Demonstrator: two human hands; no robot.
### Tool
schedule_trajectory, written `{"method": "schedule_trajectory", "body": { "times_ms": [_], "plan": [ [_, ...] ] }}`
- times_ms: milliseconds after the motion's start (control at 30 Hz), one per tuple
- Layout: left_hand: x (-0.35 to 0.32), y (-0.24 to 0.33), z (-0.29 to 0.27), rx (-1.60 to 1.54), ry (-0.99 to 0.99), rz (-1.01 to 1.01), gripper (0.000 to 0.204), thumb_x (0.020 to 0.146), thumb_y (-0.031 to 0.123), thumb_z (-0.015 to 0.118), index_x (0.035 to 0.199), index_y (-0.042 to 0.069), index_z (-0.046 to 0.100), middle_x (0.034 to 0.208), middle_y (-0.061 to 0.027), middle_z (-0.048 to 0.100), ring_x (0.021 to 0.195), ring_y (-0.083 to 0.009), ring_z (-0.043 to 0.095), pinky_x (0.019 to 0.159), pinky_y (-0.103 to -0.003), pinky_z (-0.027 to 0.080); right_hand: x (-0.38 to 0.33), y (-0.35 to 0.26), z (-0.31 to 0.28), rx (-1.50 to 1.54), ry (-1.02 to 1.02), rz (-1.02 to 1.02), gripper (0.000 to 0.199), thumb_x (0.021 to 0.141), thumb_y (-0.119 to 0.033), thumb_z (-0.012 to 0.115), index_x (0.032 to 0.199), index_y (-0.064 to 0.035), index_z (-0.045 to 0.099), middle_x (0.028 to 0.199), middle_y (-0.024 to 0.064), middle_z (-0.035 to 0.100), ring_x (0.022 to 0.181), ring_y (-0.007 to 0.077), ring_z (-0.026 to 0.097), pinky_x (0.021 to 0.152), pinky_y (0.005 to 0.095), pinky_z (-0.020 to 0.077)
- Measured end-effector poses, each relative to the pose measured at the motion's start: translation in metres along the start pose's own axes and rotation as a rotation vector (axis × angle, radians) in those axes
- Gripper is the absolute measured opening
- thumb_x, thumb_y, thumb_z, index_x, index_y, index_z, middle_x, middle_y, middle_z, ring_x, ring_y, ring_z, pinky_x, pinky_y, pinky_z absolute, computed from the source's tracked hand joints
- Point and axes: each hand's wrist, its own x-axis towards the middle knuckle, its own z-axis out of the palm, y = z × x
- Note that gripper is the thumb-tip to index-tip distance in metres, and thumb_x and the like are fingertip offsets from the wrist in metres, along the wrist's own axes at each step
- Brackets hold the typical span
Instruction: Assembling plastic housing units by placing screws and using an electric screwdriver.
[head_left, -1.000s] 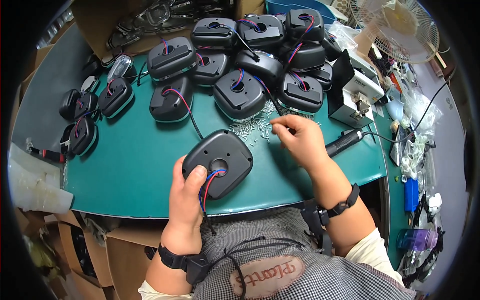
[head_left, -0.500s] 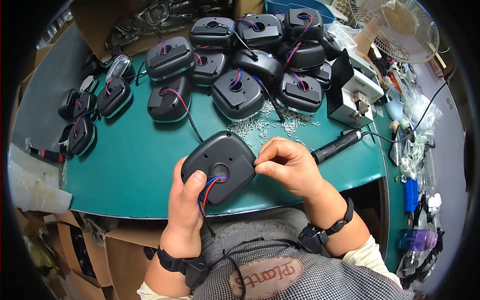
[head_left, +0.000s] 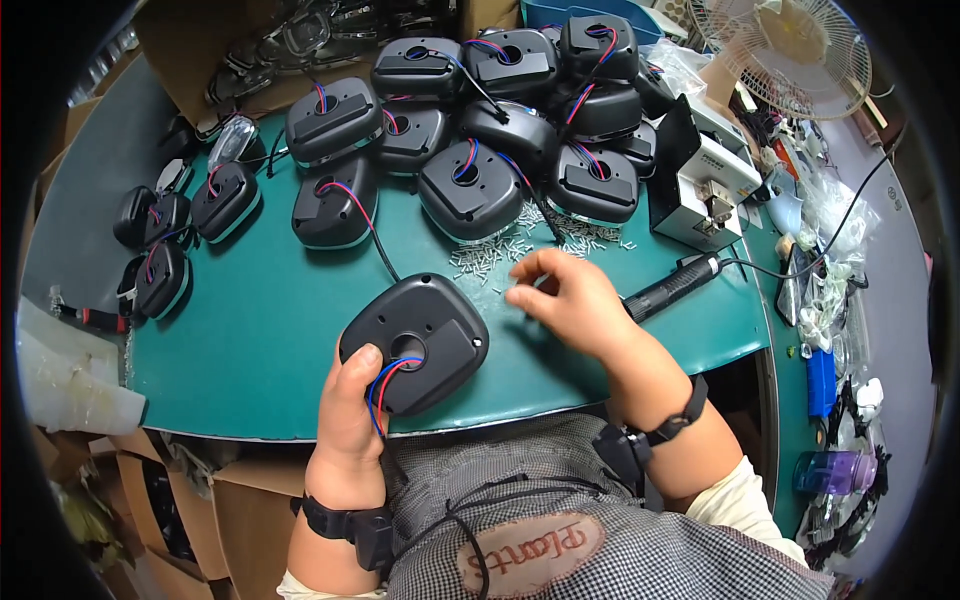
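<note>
My left hand [head_left: 355,390] grips a black rounded-square lamp housing [head_left: 445,335] by its left side, thumb on top beside the central hole. Red and blue wires come out of that hole and hang over the near edge. A small shiny screw [head_left: 478,342] shows in the hole at the housing's right corner. To the right, my right hand [head_left: 570,305] hovers over the table with thumb and forefinger curved and apart, nothing visible between them. Its fingertips are just short of a scattered pile of small silver screws [head_left: 490,258]. A black electric screwdriver [head_left: 672,290] lies right of this hand.
Similar black housings [head_left: 470,195] with wires are stacked across the back of the green table [head_left: 250,350], others at the left. A white-and-black box device [head_left: 715,185] stands at the back right. A cable [head_left: 840,240] runs from the screwdriver; a fan [head_left: 790,50] stands beyond.
My right hand has left the housing's right corner, and its pinch has opened. A shiny screw now shows in that corner hole. My left hand has shifted the housing slightly left and nearer.
</note>
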Motion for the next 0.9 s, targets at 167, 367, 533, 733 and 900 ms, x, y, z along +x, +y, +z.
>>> {"method": "schedule_trajectory", "body": {
  "times_ms": [167,367,533,733,900],
  "plan": [
    [-0.002,0.001,0.003,0.033,0.038,0.035,0.057,0.086,0.023,0.062,0.133,-0.005,0.044,0.118,-0.0145,0.061,0.105,-0.0232,0.063,0.095,-0.036,0.051,0.031,0.003,0.028,-0.602,0.305,-0.231,0.039,0.079,-0.033,0.076,0.104,-0.0054,0.066,0.097,0.0150,0.065,0.092,0.0331,0.066,0.080,0.0424,0.0534],
    [-0.004,0.002,0.008,0.157,0.045,0.097,0.059,0.086,0.026,0.066,0.132,-0.004,0.045,0.115,-0.0140,0.060,0.103,-0.0211,0.061,0.095,-0.035,0.050,0.046,0.013,0.037,-0.497,0.329,-0.209,0.021,0.081,-0.025,0.072,0.092,-0.0092,0.064,0.090,0.0114,0.063,0.084,0.0335,0.064,0.073,0.0448,0.0530],
    [0.001,-0.001,0.005,0.120,0.040,0.094,0.060,0.087,0.027,0.066,0.133,-0.004,0.043,0.116,-0.0137,0.060,0.104,-0.0220,0.061,0.095,-0.036,0.050,0.041,0.021,0.019,-0.506,0.357,-0.214,0.012,0.082,-0.023,0.071,0.085,-0.0118,0.069,0.089,0.0087,0.063,0.082,0.0314,0.064,0.071,0.0429,0.0528],
    [0.001,0.002,0.020,0.090,0.127,0.102,0.051,0.093,0.025,0.062,0.132,-0.002,0.045,0.115,-0.0125,0.060,0.103,-0.0199,0.061,0.093,-0.035,0.050,0.026,0.013,0.002,-0.366,0.429,-0.292,0.012,0.085,-0.017,0.069,0.093,-0.0089,0.072,0.084,0.0075,0.069,0.077,0.0257,0.067,0.069,0.0373,0.0535],
    [0.011,-0.007,0.018,0.034,0.157,0.038,0.043,0.094,0.024,0.063,0.126,-0.001,0.048,0.111,-0.0089,0.061,0.100,-0.0157,0.060,0.087,-0.032,0.050,-0.005,-0.023,0.001,0.390,0.203,-0.104,0.011,0.090,-0.004,0.064,0.099,0.0019,0.066,0.090,0.0087,0.071,0.073,0.0137,0.068,0.065,0.0261,0.0545]
  ]
}}
